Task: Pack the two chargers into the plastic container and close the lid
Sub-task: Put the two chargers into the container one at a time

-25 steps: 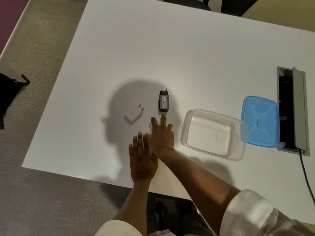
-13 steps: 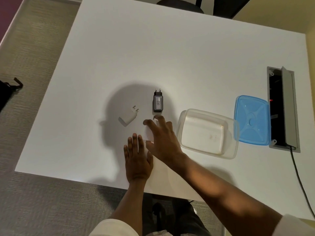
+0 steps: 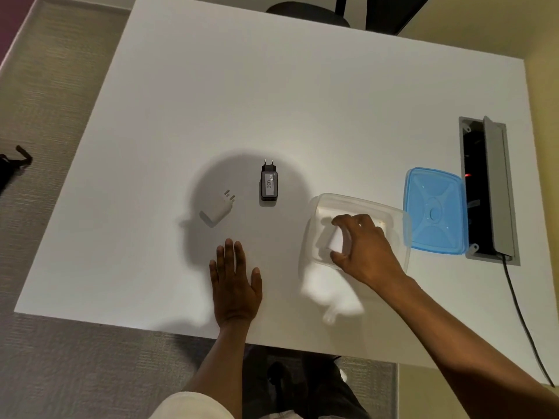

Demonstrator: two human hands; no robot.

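Carpet (image 3: 54,95), grey-beige with a fine woven rib, runs along the far left; a dark object (image 3: 12,167) lies on it at the frame edge, too cropped to identify. White tabletop (image 3: 272,86), matte and smooth, rectangular, fills most of the view; a round head-shaped shadow falls across its middle. White charger (image 3: 218,208): small rounded block, glossy plastic, prongs pointing up-right, lying tilted inside the shadow. Left hand (image 3: 234,285) lies flat on the tabletop near the front edge, palm down, fingers straight and together; its grip is released, nothing in it. Black charger (image 3: 269,186) just right of the white one and apart from it: upright oblong, two round pins pointing away from the person, grey face with a label reading "030". Plastic container (image 3: 326,207): clear, rounded-rectangle tub, lid off, interior looks empty, sitting on the tabletop right of the chargers. Right hand (image 3: 361,246) reaches over the container's near side, fingers curled with thumb and fingertips at the rim and inside wall; grip appears closed on the container wall, though contact is partly blurred. Blue lid (image 3: 435,210): translucent, rounded rectangle with raised X ribbing and a central oval, lying flat just beside the container's right edge, overlapping a recessed grey cable box (image 3: 496,182) set into the tabletop. Cable box flap is raised; a small red light shows inside. Black cable (image 3: 523,322) runs from it toward the front-right corner. Both chargers are outside the container.
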